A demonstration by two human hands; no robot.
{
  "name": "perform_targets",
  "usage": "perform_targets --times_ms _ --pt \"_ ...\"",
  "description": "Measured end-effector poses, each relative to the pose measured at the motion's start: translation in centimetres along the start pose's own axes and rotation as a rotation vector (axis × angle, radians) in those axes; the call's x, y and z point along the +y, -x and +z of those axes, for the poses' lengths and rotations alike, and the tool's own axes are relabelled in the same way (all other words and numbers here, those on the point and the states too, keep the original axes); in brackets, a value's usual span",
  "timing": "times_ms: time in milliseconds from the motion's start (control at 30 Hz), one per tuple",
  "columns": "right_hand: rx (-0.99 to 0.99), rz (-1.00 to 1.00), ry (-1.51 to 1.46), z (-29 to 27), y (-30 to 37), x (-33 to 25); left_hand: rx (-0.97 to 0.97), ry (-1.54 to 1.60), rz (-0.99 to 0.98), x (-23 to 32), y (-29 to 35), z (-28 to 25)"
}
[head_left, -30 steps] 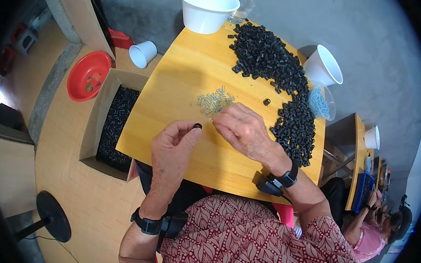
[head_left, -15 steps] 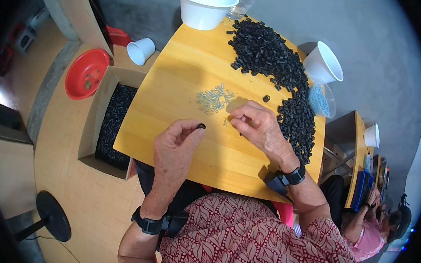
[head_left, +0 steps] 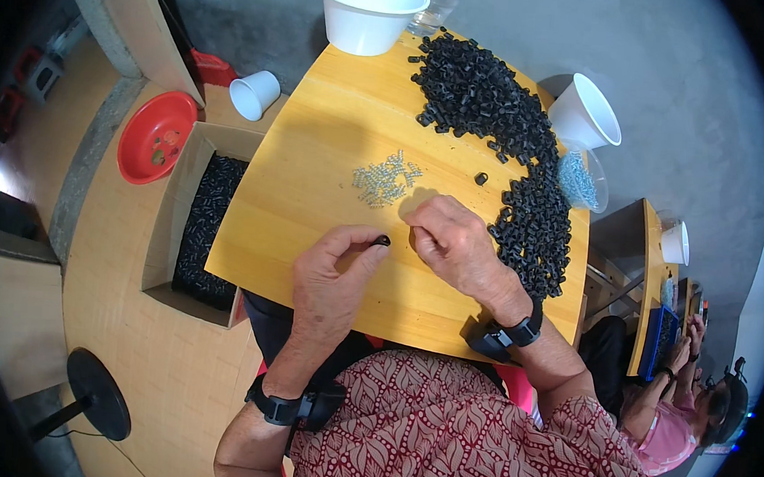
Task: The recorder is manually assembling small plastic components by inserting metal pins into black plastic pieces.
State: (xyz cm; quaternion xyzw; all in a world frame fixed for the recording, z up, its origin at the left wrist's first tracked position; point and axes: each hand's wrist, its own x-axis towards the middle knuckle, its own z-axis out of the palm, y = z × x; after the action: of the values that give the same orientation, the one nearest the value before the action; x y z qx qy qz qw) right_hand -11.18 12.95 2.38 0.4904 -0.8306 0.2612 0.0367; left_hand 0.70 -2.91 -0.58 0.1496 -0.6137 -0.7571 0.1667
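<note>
Between the thumb and forefinger of my left hand [head_left: 336,279] is a small black plastic piece [head_left: 383,240], held just above the wooden table [head_left: 308,155]. My right hand [head_left: 460,248] is closed in a pinch to its right, fingers pointing down at the tabletop; whatever lies in its fingertips is hidden. A loose cluster of small silvery springs [head_left: 384,182] lies just beyond both hands. One single black piece [head_left: 482,179] sits apart, near the big heap of black plastic pieces [head_left: 478,91] that runs down the right side of the table.
A white tub [head_left: 369,15] stands at the far edge, another white tub [head_left: 587,111] and a clear cup with bluish bits [head_left: 578,180] at the right. Left of the table are a carton of black parts [head_left: 208,228] and a red basin [head_left: 156,137]. Another person [head_left: 668,422] sits at right.
My left hand has moved right with the black piece, closer to my right hand. My right hand has lowered slightly toward me, and the lone spring beside its fingertips no longer shows.
</note>
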Motion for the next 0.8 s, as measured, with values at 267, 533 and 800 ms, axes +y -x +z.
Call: perform_targets --times_ms 267,533,800 --pt "0.019 0.222 -0.511 -2.3 -0.3 -2.8 -0.044 -0.181 0.064 1.1 0.3 0.1" --pt "-0.081 0.305 -0.683 -2.5 -0.2 -3.0 -0.081 -0.273 0.161 1.4 0.4 0.3" --pt "-0.104 0.347 -0.624 -3.2 -0.3 -3.5 -0.08 -0.321 0.167 1.6 0.5 0.3"
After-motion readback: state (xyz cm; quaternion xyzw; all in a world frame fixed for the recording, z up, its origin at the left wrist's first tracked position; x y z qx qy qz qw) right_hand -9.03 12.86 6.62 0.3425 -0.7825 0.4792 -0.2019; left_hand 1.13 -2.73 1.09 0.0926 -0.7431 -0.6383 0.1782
